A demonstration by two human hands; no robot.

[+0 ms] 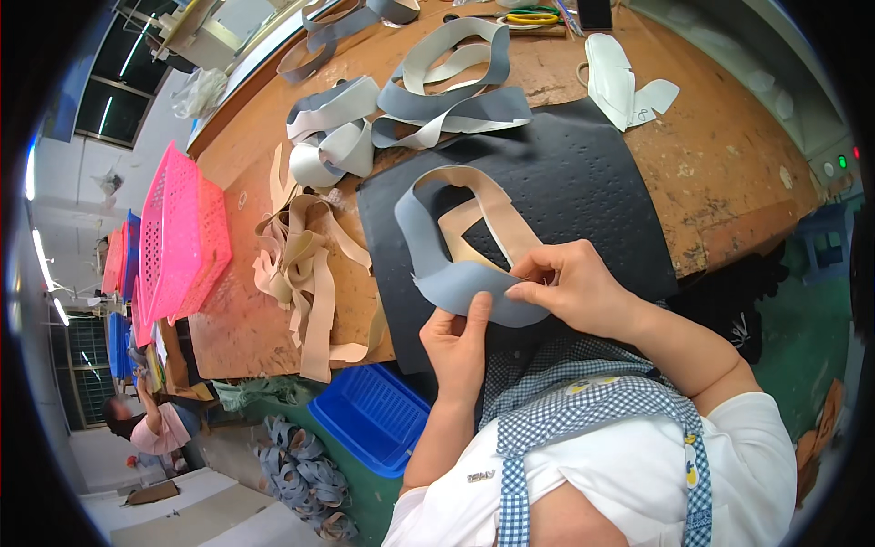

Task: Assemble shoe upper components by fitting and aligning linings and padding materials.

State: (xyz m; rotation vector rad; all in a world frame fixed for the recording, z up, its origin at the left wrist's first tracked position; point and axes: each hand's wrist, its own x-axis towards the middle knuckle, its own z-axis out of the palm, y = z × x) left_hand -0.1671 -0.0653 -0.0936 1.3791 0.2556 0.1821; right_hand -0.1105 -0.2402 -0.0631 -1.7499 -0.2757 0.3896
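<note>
Over a black mat [583, 173] on the table, a wide blue-grey band [433, 242] with a beige inner face stands in a loop. My left hand [458, 342] pinches its near edge, thumb on the grey outside. Close beside it, my right hand [570, 287] grips the same band with thumb and finger pressed together. Whatever lies between my fingertips is too small to make out. A tangled pile of beige strips [305, 255] lies left of the mat. Beyond it, several grey and white bands [442, 91] rest in loose loops.
A pink perforated basket [187, 237] stands at the table's left edge. Below the table are a blue basket [374, 419] and a heap of grey bands [305, 469]. White cut pieces [611, 82] and yellow-handled scissors [531, 17] lie at the back. Another person [159, 424] is far left.
</note>
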